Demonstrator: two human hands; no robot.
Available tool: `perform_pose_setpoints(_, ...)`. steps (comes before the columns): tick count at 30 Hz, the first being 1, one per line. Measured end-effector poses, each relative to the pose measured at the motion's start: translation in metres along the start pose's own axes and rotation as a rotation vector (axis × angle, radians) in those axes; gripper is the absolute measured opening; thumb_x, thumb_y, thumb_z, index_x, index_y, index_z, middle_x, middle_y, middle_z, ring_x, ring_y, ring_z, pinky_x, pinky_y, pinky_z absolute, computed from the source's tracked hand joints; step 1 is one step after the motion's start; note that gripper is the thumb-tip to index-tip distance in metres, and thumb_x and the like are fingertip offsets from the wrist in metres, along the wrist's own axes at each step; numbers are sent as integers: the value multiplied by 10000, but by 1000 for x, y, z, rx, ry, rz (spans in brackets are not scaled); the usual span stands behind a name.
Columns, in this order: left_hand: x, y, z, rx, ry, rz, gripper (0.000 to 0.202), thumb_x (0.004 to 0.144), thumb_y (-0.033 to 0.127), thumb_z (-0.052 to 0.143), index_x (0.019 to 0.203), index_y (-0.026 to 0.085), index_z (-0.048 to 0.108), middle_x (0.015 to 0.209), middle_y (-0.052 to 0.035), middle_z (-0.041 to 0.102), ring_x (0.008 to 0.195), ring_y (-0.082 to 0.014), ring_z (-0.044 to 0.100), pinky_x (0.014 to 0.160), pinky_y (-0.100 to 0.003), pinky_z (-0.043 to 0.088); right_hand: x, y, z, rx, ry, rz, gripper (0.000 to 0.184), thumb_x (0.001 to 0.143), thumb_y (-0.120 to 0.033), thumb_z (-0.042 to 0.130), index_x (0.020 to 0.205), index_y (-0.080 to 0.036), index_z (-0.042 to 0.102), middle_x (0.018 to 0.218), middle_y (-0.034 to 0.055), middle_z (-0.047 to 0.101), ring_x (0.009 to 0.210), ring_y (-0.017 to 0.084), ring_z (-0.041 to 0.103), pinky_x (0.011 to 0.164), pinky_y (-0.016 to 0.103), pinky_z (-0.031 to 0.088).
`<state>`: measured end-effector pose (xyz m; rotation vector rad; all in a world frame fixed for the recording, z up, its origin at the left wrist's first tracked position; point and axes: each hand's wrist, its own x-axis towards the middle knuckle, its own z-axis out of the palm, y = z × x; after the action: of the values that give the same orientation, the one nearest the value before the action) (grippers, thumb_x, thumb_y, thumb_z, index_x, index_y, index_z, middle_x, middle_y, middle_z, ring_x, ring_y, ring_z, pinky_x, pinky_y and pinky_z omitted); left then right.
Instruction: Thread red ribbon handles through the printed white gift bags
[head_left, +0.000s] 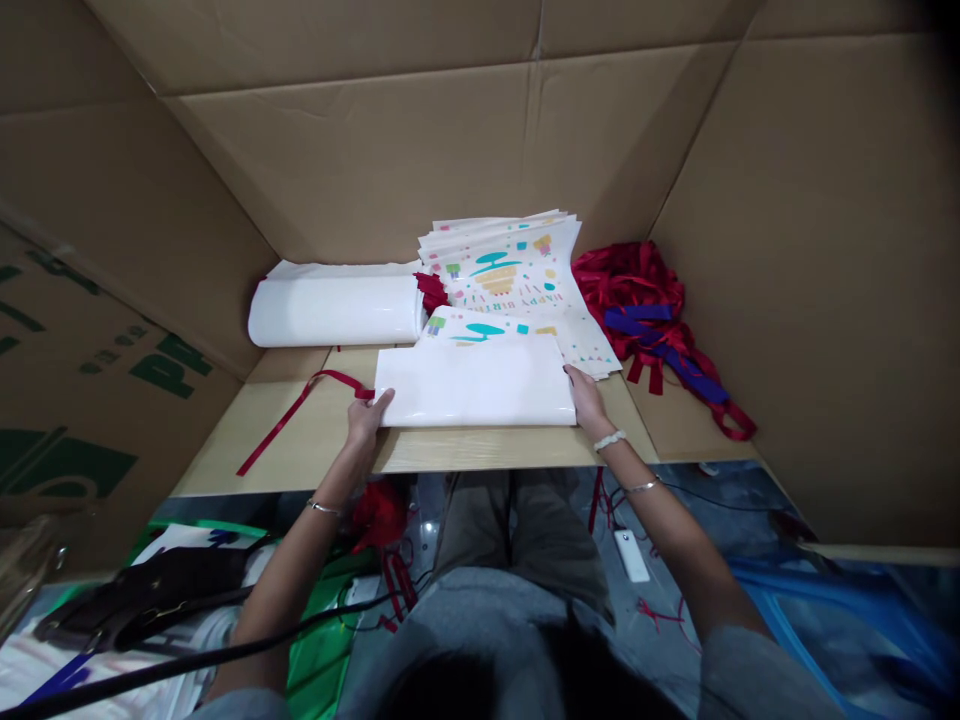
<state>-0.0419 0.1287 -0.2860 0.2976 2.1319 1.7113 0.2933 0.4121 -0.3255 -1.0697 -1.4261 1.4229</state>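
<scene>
A folded sheet point(476, 385) lies across the front of the work surface, its glossy white back facing up. At its left end my left hand point(367, 415) pinches the edge, thumb on top. A red ribbon point(285, 420) trails leftward from beside that hand. My right hand point(587, 398) grips the opposite end, its fingers partly hidden. Just behind lies a stack of printed sheets point(517, 270) with colourful "Happy Birthday" designs. The folded sheet overlaps the front of the stack.
White folded sheets point(337, 308) are piled at the back left. Red ribbons point(637, 290) with purple strips heap at the right. Cardboard walls point(360, 150) enclose the surface point(442, 450) on three sides. Below are a dark bag point(142, 595) and a white phone-like object point(631, 556).
</scene>
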Motion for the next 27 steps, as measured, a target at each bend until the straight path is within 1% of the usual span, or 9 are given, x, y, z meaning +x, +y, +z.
perform_pose_setpoints(4, 6, -9, 11, 75, 65, 21, 398, 625, 441, 862, 659, 168, 575, 635, -10, 589, 586, -130, 515, 509, -230, 390, -5, 1, -9, -32, 111, 18, 454, 758, -657, 632, 870, -225, 712, 1040, 83, 797, 1101, 316, 688, 989, 412, 549)
perform_pose_setpoints(8, 6, -12, 16, 103, 126, 59, 424, 652, 412, 858, 635, 195, 495, 629, 23, 535, 573, -103, 462, 508, -223, 348, -8, -5, -13, 137, 127, 96, 483, 734, -683, 645, 852, -215, 676, 963, 95, 788, 1002, 306, 726, 889, 416, 590)
perform_pose_setpoints(11, 5, -12, 16, 107, 136, 62, 392, 653, 387, 856, 670, 188, 519, 656, 20, 549, 586, -108, 475, 528, -229, 376, -10, -10, -15, 172, 103, 84, 538, 716, -719, 685, 878, -206, 694, 979, 94, 787, 1004, 295, 725, 888, 405, 590)
perform_pose_setpoints(15, 5, -12, 16, 101, 137, 60, 398, 635, 403, 856, 698, 196, 522, 674, 13, 565, 596, -123, 502, 551, -244, 411, -14, -11, -12, 84, 69, 30, 620, 657, -781, 721, 881, -203, 698, 989, 72, 783, 1045, 289, 704, 910, 395, 575)
perform_pose_setpoints(17, 4, -11, 16, 105, 132, 55, 400, 635, 409, 850, 691, 203, 512, 673, 8, 569, 599, -132, 512, 549, -249, 415, -12, -11, -11, 90, 51, 42, 608, 661, -785, 720, 865, -213, 679, 951, 62, 780, 1006, 286, 716, 876, 397, 585)
perform_pose_setpoints(19, 3, -10, 16, 102, 134, 49, 400, 640, 412, 846, 684, 207, 505, 672, 3, 571, 603, -137, 517, 541, -251, 414, -6, -15, -16, 147, 36, 68, 533, 710, -732, 728, 852, -223, 658, 885, 55, 773, 918, 272, 736, 801, 387, 600)
perform_pose_setpoints(22, 1, -9, 14, 77, 157, 46, 384, 653, 385, 842, 684, 204, 505, 670, 4, 570, 603, -132, 511, 525, -242, 405, 16, -33, -42, 256, 102, 113, 334, 812, -524, 764, 828, -228, 609, 746, 31, 733, 755, 235, 750, 656, 337, 592)
perform_pose_setpoints(25, 0, -8, 12, 57, 158, 31, 372, 677, 364, 833, 666, 199, 500, 655, 12, 557, 587, -115, 491, 519, -228, 403, 51, -69, -92, 311, 270, 100, 211, 885, -243, 734, 771, -208, 561, 637, 5, 680, 659, 188, 746, 621, 284, 580)
perform_pose_setpoints(27, 0, -8, 11, 55, 150, 27, 378, 698, 370, 827, 651, 199, 494, 654, 15, 552, 584, -110, 484, 527, -225, 412, 75, -102, -131, 332, 369, 31, 251, 933, -113, 635, 712, -181, 538, 603, 15, 668, 639, 158, 750, 672, 280, 578)
